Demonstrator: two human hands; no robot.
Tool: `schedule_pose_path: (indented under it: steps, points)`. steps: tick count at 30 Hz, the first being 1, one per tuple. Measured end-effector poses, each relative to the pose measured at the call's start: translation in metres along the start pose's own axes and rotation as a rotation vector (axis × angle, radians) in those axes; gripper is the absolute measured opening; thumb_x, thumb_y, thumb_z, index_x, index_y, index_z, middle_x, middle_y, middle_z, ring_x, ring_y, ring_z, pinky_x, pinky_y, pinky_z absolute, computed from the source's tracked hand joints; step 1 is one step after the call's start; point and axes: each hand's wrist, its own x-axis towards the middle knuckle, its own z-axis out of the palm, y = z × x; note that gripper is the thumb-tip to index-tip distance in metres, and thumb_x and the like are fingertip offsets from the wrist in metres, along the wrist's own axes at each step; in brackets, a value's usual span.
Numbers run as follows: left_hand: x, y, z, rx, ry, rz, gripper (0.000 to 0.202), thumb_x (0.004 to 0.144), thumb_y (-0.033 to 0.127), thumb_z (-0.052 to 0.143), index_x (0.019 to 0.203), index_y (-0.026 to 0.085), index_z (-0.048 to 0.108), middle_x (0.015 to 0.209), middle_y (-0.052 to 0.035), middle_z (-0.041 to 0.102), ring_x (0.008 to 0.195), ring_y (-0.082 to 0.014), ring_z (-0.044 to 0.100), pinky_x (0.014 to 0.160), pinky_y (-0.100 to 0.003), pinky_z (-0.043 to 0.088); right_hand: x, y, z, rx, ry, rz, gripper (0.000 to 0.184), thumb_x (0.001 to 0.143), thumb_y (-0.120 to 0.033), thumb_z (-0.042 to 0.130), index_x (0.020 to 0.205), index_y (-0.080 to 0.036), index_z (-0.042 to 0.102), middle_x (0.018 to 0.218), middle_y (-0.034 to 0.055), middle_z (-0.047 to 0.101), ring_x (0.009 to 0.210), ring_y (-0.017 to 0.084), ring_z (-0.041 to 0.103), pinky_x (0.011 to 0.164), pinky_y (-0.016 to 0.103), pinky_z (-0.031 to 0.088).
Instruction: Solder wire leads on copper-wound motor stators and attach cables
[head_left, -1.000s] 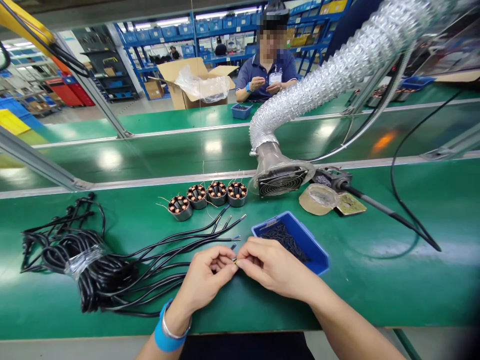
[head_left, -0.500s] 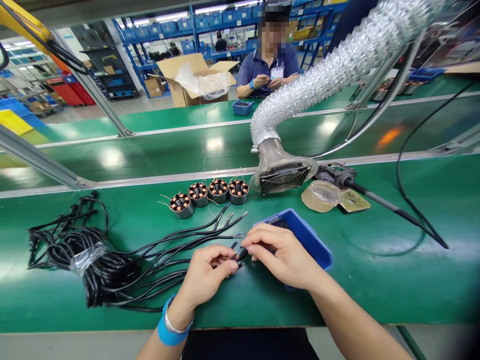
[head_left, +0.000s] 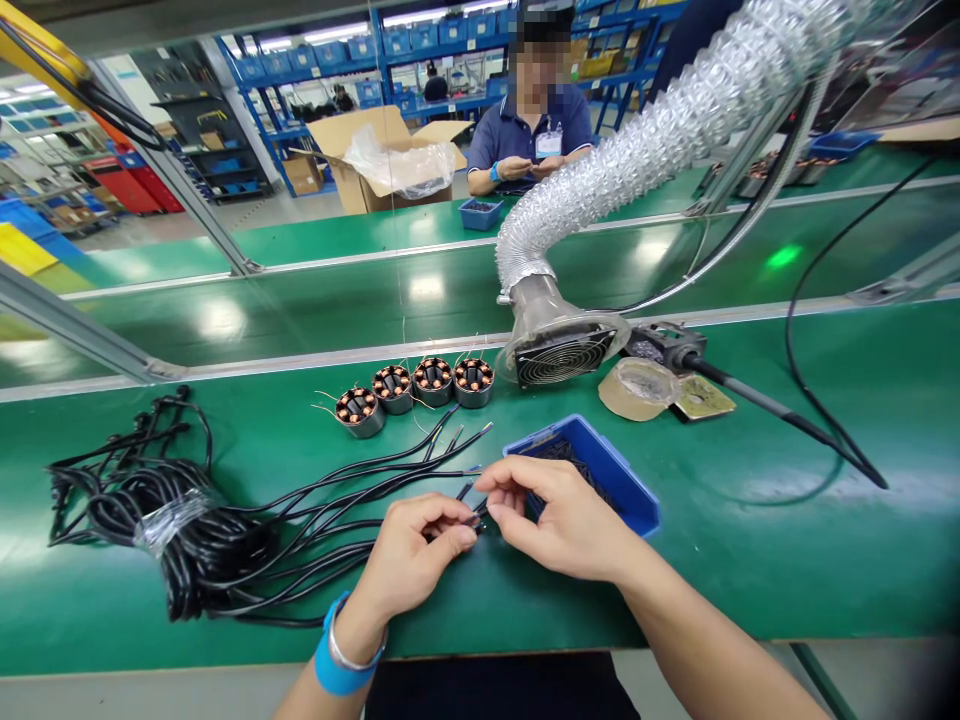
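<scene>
My left hand (head_left: 420, 550), with a blue band at its wrist, pinches the stripped end of a black cable between thumb and fingers. Close against it, my right hand (head_left: 559, 520) has its fingers curled and their tips together at the same cable end; whatever small piece they hold is hidden. The cable belongs to a bundle of black cables (head_left: 214, 560), tied with clear wrap, whose loose ends fan out to the right with coloured wires showing. Partly behind my right hand stands a blue bin (head_left: 634, 480) holding small dark pieces.
Several wound motor stators (head_left: 360, 412) line the back of the green bench. A fume hood (head_left: 566, 355) on a silver duct (head_left: 630, 145) hangs above them. Right of it are a tape roll (head_left: 637, 388) and a soldering iron (head_left: 772, 405). A co-worker (head_left: 531, 130) sits opposite.
My right hand has shifted slightly left and closer to my left fingertips. More of the dark pieces in the bin show. The light reflected on the far panel went from orange to green.
</scene>
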Motion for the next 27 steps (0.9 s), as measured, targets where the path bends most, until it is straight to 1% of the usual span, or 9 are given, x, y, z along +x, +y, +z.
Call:
schedule_pose_path:
  steps: [5,10,12,14,15,17,20,23,27]
  points:
    - [0.000,0.005,0.002,0.070,0.015,0.040,0.010,0.078,0.027,0.074,0.081,0.018,0.073,0.073,-0.0024,0.068,0.063,-0.0129,0.059,0.060,-0.022,0.045,0.000,0.001,0.003,-0.027,-0.080,0.019,0.025,0.078,-0.007,0.055,0.099,-0.017,0.062,0.073,-0.0021,0.064,0.062,0.009,0.059,0.061,0.019,0.048]
    - [0.000,0.001,0.005,-0.130,0.007,-0.052,0.024,0.075,0.026,0.077,0.092,0.019,0.061,0.076,-0.0003,0.069,0.069,-0.0147,0.064,0.066,-0.024,0.050,0.001,0.001,0.014,-0.074,-0.125,-0.018,0.027,0.077,-0.006,0.058,0.100,-0.018,0.063,0.079,-0.0014,0.067,0.066,0.010,0.061,0.065,0.020,0.047]
    - [0.000,-0.002,0.005,-0.140,0.018,-0.063,0.025,0.075,0.027,0.077,0.091,0.018,0.060,0.075,0.0000,0.068,0.068,-0.0143,0.063,0.065,-0.024,0.050,0.001,0.001,0.008,-0.063,-0.124,-0.019,0.027,0.076,-0.007,0.061,0.101,-0.018,0.063,0.079,-0.0017,0.068,0.067,0.010,0.063,0.065,0.019,0.048]
    - [0.000,-0.005,0.005,-0.122,0.026,-0.057,0.022,0.078,0.029,0.074,0.090,0.017,0.061,0.075,-0.0013,0.068,0.066,-0.0140,0.063,0.064,-0.024,0.050,0.001,0.001,-0.006,-0.091,-0.066,-0.006,0.021,0.079,-0.010,0.061,0.098,-0.018,0.064,0.079,-0.0015,0.069,0.066,0.010,0.064,0.065,0.018,0.048]
    - [-0.001,-0.005,0.004,-0.112,0.029,-0.056,0.021,0.080,0.030,0.072,0.091,0.017,0.062,0.076,-0.0023,0.069,0.066,-0.0143,0.064,0.064,-0.024,0.051,0.001,0.003,-0.015,-0.156,-0.029,0.022,0.016,0.081,-0.011,0.060,0.095,-0.018,0.065,0.078,-0.0011,0.069,0.066,0.010,0.064,0.065,0.018,0.048]
    - [-0.001,-0.006,0.004,-0.098,0.037,-0.053,0.019,0.084,0.031,0.067,0.096,0.016,0.062,0.079,-0.0046,0.071,0.067,-0.0153,0.065,0.064,-0.025,0.052,0.001,0.009,-0.031,-0.414,-0.018,0.126,0.011,0.084,-0.013,0.056,0.088,-0.018,0.066,0.080,0.0004,0.070,0.069,0.013,0.065,0.067,0.021,0.047]
    - [-0.002,-0.007,0.003,-0.099,0.047,-0.053,0.017,0.089,0.030,0.060,0.099,0.016,0.061,0.081,-0.0060,0.072,0.068,-0.0157,0.067,0.064,-0.026,0.053,0.004,0.023,-0.039,-0.757,-0.161,0.275,0.013,0.081,-0.012,0.058,0.089,-0.016,0.068,0.090,0.0079,0.072,0.081,0.022,0.068,0.072,0.028,0.047]
    - [-0.001,-0.007,0.002,-0.136,0.060,-0.057,0.017,0.092,0.032,0.056,0.099,0.016,0.058,0.081,-0.0057,0.073,0.068,-0.0150,0.067,0.063,-0.025,0.052,0.007,0.035,-0.031,-0.810,-0.218,0.295,0.014,0.078,-0.007,0.057,0.086,-0.011,0.068,0.094,0.0147,0.071,0.084,0.027,0.068,0.071,0.031,0.046]
    - [0.000,-0.008,0.001,-0.197,0.073,-0.059,0.019,0.094,0.035,0.054,0.098,0.017,0.054,0.080,-0.0053,0.073,0.066,-0.0138,0.067,0.062,-0.024,0.052,0.007,0.035,-0.030,-0.794,-0.196,0.289,0.017,0.082,-0.006,0.051,0.077,-0.014,0.066,0.083,0.0097,0.070,0.075,0.022,0.067,0.066,0.028,0.044]
